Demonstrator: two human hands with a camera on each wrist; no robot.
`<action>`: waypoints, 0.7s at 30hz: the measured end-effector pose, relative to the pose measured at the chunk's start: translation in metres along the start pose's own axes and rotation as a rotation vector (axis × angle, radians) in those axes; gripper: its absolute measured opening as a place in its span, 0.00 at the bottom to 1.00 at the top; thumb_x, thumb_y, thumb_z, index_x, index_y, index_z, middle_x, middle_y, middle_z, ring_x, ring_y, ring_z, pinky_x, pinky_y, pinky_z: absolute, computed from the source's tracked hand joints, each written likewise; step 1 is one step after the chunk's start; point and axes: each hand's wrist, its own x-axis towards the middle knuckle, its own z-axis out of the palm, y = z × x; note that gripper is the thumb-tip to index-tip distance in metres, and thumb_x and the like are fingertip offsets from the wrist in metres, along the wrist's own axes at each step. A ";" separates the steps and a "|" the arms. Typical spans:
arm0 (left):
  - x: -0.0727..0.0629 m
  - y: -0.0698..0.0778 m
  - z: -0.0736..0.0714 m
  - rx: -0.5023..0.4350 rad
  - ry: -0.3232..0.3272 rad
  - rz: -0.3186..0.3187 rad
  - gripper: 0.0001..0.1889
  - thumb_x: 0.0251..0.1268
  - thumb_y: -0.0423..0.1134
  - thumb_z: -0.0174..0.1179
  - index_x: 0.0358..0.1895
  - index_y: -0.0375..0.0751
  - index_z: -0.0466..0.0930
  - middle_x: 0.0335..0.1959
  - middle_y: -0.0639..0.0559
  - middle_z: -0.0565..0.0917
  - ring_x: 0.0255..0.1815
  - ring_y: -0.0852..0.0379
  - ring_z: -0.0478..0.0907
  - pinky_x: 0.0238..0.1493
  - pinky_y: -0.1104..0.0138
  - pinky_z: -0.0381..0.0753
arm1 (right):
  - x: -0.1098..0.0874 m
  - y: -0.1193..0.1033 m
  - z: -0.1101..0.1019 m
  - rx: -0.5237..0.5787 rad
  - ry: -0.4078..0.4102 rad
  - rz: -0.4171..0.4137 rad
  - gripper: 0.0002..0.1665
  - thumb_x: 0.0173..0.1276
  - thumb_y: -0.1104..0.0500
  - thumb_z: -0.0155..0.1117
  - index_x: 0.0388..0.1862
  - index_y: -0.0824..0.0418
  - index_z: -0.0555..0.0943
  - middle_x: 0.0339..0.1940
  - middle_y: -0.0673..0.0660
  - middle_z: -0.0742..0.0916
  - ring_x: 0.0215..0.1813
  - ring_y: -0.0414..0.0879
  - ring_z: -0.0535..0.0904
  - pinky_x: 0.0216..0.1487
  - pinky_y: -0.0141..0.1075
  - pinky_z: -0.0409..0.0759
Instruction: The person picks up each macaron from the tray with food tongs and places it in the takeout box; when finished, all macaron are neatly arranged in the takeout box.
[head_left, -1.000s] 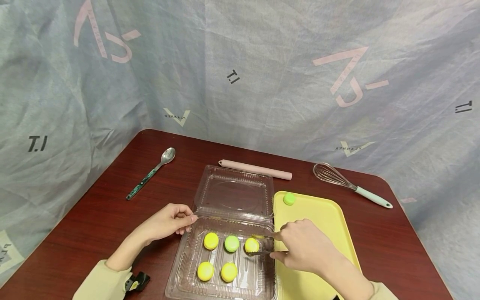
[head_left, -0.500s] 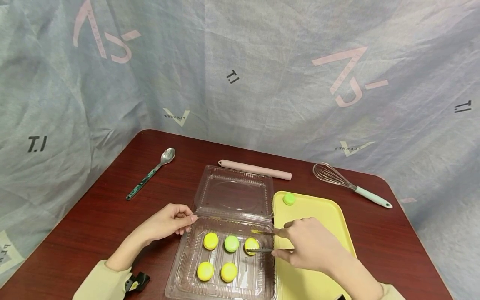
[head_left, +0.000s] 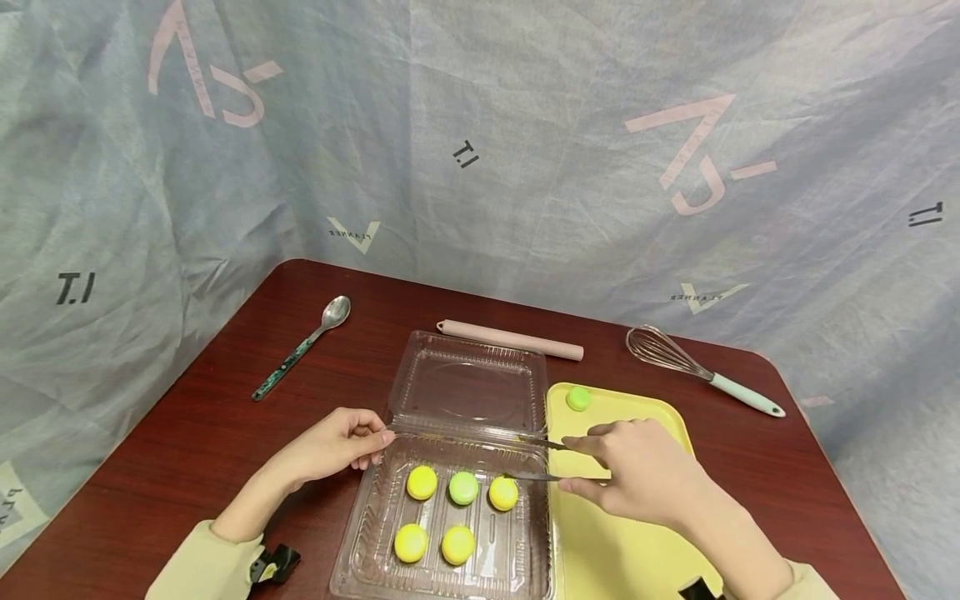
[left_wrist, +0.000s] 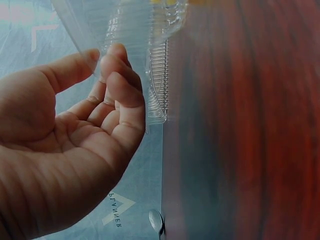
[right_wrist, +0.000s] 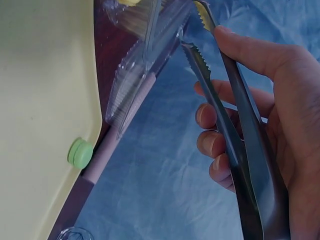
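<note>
In the head view, an open clear plastic clamshell box [head_left: 351, 533] holds two rows of macarons. The back row has a yellow one, a green macaron [head_left: 463, 487] and a yellow macaron [head_left: 503, 492] at the right; two yellow ones sit in front. My left hand [head_left: 337, 442] pinches the box's left edge near the hinge, between thumb and fingers. My right hand [head_left: 641, 471] grips metal tongs [right_wrist: 243, 107] with serrated tips. Their arms are spread with nothing between them, over the box's right back part, close to the right-hand yellow macaron.
A yellow tray [head_left: 637, 567] lies right of the box, with a green macaron [head_left: 578, 397] at its back left corner. Behind the box is a pink rolling pin [head_left: 510, 338]. A whisk [head_left: 705, 372] lies at back right, a spoon [head_left: 303, 346] at left.
The tongs have come off the right-hand yellow macaron, which stays in the box. My right hand has moved back and to the right with them. The left hand has not moved.
</note>
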 end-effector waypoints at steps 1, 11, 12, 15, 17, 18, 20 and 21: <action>0.000 0.000 0.000 0.000 0.000 0.000 0.15 0.74 0.43 0.59 0.37 0.32 0.79 0.24 0.50 0.79 0.24 0.57 0.73 0.27 0.68 0.74 | 0.000 0.001 -0.001 0.002 0.005 0.000 0.22 0.58 0.39 0.74 0.43 0.53 0.89 0.26 0.41 0.84 0.20 0.28 0.66 0.21 0.32 0.69; -0.001 0.000 0.000 -0.010 0.004 -0.007 0.15 0.74 0.43 0.59 0.37 0.31 0.78 0.23 0.51 0.78 0.24 0.57 0.73 0.27 0.69 0.73 | -0.002 0.020 -0.006 -0.020 0.070 0.029 0.22 0.56 0.41 0.76 0.43 0.52 0.90 0.25 0.39 0.83 0.21 0.27 0.65 0.23 0.30 0.68; -0.001 -0.001 0.000 -0.011 0.004 -0.007 0.15 0.74 0.43 0.59 0.36 0.31 0.78 0.23 0.51 0.78 0.24 0.58 0.73 0.27 0.69 0.73 | -0.003 0.022 -0.006 -0.023 0.076 0.032 0.22 0.55 0.41 0.77 0.43 0.52 0.90 0.25 0.39 0.83 0.21 0.27 0.65 0.23 0.30 0.69; 0.000 -0.001 0.000 -0.010 0.005 -0.006 0.15 0.74 0.44 0.59 0.37 0.31 0.78 0.23 0.51 0.78 0.24 0.57 0.73 0.27 0.68 0.74 | -0.004 0.029 -0.007 -0.021 0.084 0.060 0.22 0.55 0.42 0.77 0.44 0.52 0.90 0.27 0.39 0.85 0.22 0.27 0.67 0.22 0.30 0.68; 0.000 -0.001 0.000 -0.008 0.005 -0.004 0.15 0.74 0.44 0.59 0.37 0.31 0.78 0.23 0.50 0.78 0.24 0.57 0.73 0.27 0.68 0.74 | -0.005 0.034 -0.007 -0.016 0.082 0.080 0.21 0.55 0.42 0.77 0.45 0.52 0.90 0.29 0.40 0.86 0.22 0.27 0.68 0.22 0.30 0.67; 0.000 0.000 0.000 -0.007 0.005 -0.003 0.15 0.74 0.44 0.59 0.37 0.31 0.78 0.23 0.50 0.78 0.24 0.57 0.73 0.27 0.68 0.74 | -0.005 0.037 -0.006 -0.013 0.080 0.092 0.21 0.56 0.42 0.77 0.45 0.51 0.90 0.30 0.41 0.87 0.22 0.28 0.69 0.21 0.30 0.67; 0.000 0.000 0.000 -0.007 0.004 -0.002 0.15 0.74 0.43 0.59 0.37 0.31 0.78 0.23 0.50 0.78 0.24 0.57 0.73 0.27 0.68 0.74 | -0.006 0.043 -0.004 -0.008 0.077 0.114 0.21 0.56 0.42 0.76 0.45 0.51 0.90 0.32 0.43 0.89 0.22 0.29 0.71 0.22 0.30 0.67; 0.000 -0.001 0.000 -0.008 0.004 -0.002 0.15 0.74 0.43 0.59 0.37 0.31 0.78 0.23 0.50 0.78 0.24 0.57 0.73 0.27 0.68 0.74 | -0.007 0.045 -0.004 -0.005 0.074 0.127 0.22 0.57 0.42 0.76 0.46 0.52 0.90 0.34 0.44 0.89 0.23 0.30 0.72 0.22 0.31 0.67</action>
